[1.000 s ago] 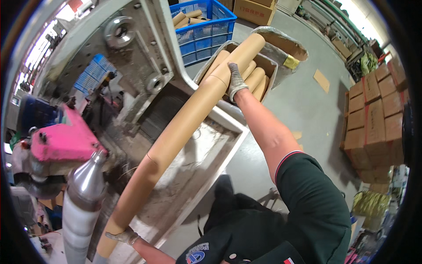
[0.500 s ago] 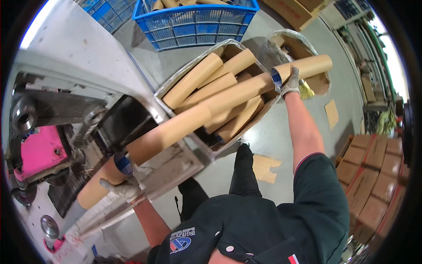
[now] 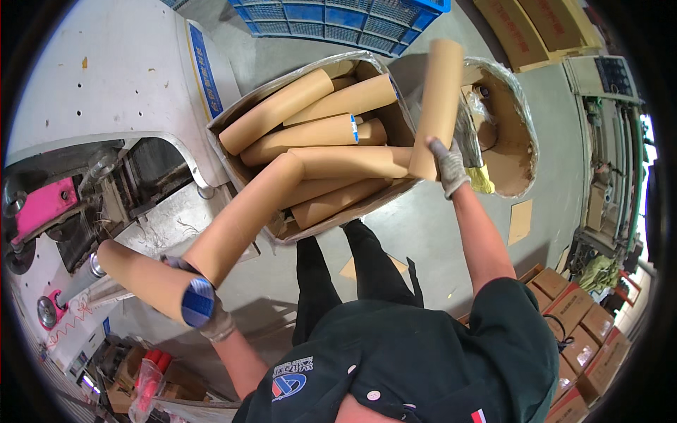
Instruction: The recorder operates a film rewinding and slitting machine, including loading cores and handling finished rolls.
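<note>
Half a second ago both hands held one long tube; now each hand holds its own. Left hand, in a grey glove, is wrapped around the near end of a big brown tube, down low beside the grey machine. Another long tube lies across it and slants up to the right into the open cardboard box of tubes. Right hand, gloved too, grips the bottom of a shorter tube. That tube stands nearly straight up, its top leaning a little right, above the gap between the box and a round bin lined with plastic. So the tubes look ready to go separate ways.
</note>
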Available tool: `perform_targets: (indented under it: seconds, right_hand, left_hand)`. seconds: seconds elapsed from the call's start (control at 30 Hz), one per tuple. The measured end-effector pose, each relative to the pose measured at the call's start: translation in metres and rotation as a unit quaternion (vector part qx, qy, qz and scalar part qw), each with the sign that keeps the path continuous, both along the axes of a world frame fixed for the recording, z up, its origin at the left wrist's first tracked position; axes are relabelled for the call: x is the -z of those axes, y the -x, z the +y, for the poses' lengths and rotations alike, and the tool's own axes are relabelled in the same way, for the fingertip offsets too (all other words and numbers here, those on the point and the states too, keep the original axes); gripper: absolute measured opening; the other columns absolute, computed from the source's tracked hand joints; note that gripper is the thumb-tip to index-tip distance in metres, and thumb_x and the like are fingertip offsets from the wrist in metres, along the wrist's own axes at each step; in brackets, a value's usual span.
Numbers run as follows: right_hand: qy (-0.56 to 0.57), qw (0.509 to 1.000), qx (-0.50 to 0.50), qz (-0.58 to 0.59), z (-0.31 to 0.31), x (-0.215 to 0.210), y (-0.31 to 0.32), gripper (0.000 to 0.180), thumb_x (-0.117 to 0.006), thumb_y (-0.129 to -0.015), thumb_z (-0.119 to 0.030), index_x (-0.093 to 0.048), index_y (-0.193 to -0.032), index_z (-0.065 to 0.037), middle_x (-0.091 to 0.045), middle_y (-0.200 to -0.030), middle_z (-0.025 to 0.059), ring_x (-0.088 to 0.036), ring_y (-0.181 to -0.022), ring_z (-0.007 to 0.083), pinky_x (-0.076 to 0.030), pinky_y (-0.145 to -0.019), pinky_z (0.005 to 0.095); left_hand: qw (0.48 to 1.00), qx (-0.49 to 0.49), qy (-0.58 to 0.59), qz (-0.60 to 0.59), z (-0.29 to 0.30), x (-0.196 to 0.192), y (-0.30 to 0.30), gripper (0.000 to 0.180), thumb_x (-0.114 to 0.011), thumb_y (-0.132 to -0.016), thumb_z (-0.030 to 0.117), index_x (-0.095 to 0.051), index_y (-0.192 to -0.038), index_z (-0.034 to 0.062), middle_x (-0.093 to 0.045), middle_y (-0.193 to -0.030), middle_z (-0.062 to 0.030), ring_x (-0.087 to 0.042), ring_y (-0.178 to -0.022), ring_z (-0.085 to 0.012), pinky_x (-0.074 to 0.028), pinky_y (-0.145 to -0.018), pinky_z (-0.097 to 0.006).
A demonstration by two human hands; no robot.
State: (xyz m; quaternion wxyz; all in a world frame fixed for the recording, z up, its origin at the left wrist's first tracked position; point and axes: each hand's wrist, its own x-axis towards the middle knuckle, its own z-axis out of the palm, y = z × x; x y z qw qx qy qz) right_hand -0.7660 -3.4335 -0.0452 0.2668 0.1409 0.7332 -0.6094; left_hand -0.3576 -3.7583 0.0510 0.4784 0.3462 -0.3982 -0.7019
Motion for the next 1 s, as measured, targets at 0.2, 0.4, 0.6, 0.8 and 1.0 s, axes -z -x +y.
perform_targets:
  seconds: [0.2, 0.4, 0.6, 0.8, 1.0]
  right_hand:
    - [-0.34, 0.844, -0.372, 0.183, 0.022, -0.05, 0.008, 0.079, -0.075, -0.059, -0.029, -0.038, -0.125, -0.008, -0.059, -0.104, 0.0175, -0.058, -0.097, 0.0291, -0.045, -0.086, 0.0373]
    - [-0.592, 0.522, -0.52, 0.327, -0.076, -0.108, 0.099, 0.077, -0.074, -0.06, -0.024, -0.038, -0.128, -0.023, -0.055, -0.105, 0.0174, -0.054, -0.099, 0.0333, -0.046, -0.083, 0.0425]
    - [-0.557, 0.416, -0.593, 0.406, -0.201, -0.064, 0.138, 0.042, -0.06, -0.076, -0.015, -0.054, -0.117, -0.02, -0.061, -0.095, 0.0166, -0.059, -0.092, 0.035, -0.048, -0.078, 0.0412]
    - [-0.645, 0.318, -0.577, 0.389, -0.238, 0.006, 0.108, 0.025, -0.056, -0.082, -0.017, -0.063, -0.106, -0.013, -0.065, -0.103, 0.0118, -0.062, -0.095, 0.0297, -0.046, -0.08, 0.0461]
    - [-0.449, 0.366, -0.69, 0.434, -0.273, 0.0, 0.012, 0.038, -0.063, -0.072, -0.018, -0.057, -0.109, -0.018, -0.057, -0.11, 0.0099, -0.054, -0.102, 0.029, -0.043, -0.083, 0.0422]
  left_hand:
    - [0.924, 0.031, -0.234, 0.3, 0.056, 0.0, -0.043, 0.069, -0.05, -0.086, 0.043, -0.028, -0.129, -0.0063, -0.049, -0.114, -0.0175, -0.05, -0.106, -0.0249, -0.041, -0.093, -0.034]
    - [0.941, 0.011, -0.285, 0.18, 0.088, 0.022, -0.079, 0.083, -0.053, -0.08, 0.054, -0.03, -0.124, -0.013, -0.053, -0.091, -0.016, -0.055, -0.087, -0.0235, -0.048, -0.077, -0.031]
    - [0.941, -0.164, -0.287, 0.076, 0.122, 0.061, -0.101, 0.079, -0.044, -0.08, 0.061, -0.039, -0.124, -0.0038, -0.055, -0.106, -0.0165, -0.055, -0.097, -0.026, -0.042, -0.089, -0.041]
    - [0.941, -0.064, -0.274, 0.19, 0.127, 0.073, -0.099, 0.082, -0.039, -0.079, 0.066, -0.038, -0.128, -0.0007, -0.055, -0.112, -0.0157, -0.055, -0.1, -0.0262, -0.04, -0.092, -0.044]
    - [0.951, -0.13, -0.254, 0.122, 0.1, 0.038, -0.088, 0.084, -0.036, -0.081, 0.064, -0.032, -0.131, -0.0031, -0.054, -0.111, -0.0178, -0.055, -0.082, -0.0261, -0.045, -0.079, -0.038]
